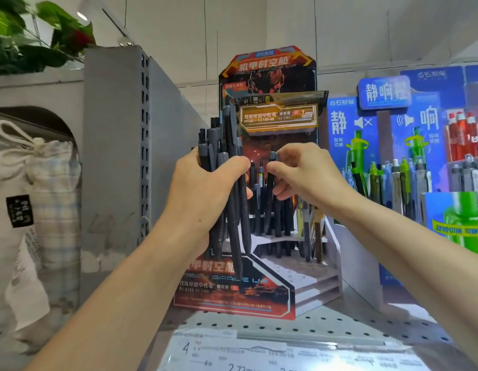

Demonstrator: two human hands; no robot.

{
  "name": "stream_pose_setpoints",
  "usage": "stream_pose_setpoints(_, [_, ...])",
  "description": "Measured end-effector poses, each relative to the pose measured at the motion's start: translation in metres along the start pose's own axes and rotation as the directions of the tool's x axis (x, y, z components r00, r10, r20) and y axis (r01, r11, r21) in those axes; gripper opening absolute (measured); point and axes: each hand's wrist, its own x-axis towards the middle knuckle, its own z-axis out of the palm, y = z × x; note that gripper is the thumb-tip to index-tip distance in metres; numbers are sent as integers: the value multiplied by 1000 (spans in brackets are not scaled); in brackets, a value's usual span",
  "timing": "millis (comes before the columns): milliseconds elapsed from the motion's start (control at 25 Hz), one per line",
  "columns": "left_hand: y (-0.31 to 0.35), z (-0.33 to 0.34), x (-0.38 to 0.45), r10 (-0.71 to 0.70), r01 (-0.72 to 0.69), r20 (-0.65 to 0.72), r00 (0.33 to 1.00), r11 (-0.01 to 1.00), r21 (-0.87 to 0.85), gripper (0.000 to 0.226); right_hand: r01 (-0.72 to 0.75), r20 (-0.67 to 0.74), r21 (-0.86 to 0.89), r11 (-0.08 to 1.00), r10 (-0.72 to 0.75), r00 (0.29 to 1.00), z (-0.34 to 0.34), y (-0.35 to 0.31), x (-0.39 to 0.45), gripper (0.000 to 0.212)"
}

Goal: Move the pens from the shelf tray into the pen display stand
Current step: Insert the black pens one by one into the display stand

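A red and black cardboard pen display stand (pixel 234 293) stands on the perforated shelf, with several dark pens (pixel 282 218) upright in its stepped rows. My left hand (pixel 203 194) grips a bundle of dark grey pens (pixel 219 145) in front of the stand's left side, tips pointing down. My right hand (pixel 305 172) pinches the top of a single dark pen (pixel 270 199) between thumb and forefinger, held upright among the pens in the stand. The shelf tray is not in view.
A grey shelf upright (pixel 120 156) rises just left of the stand. A blue display (pixel 409 145) with green and grey pens stands to the right. A cloth drawstring bag (pixel 45 183) sits far left. Price labels (pixel 259 352) line the shelf's front edge.
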Motion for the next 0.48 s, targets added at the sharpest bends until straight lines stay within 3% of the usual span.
stream_pose_setpoints(480, [-4, -9, 5, 0, 0, 57, 998, 1000, -3, 11, -3, 9, -204, 979, 5, 1000, 11, 4, 5, 12])
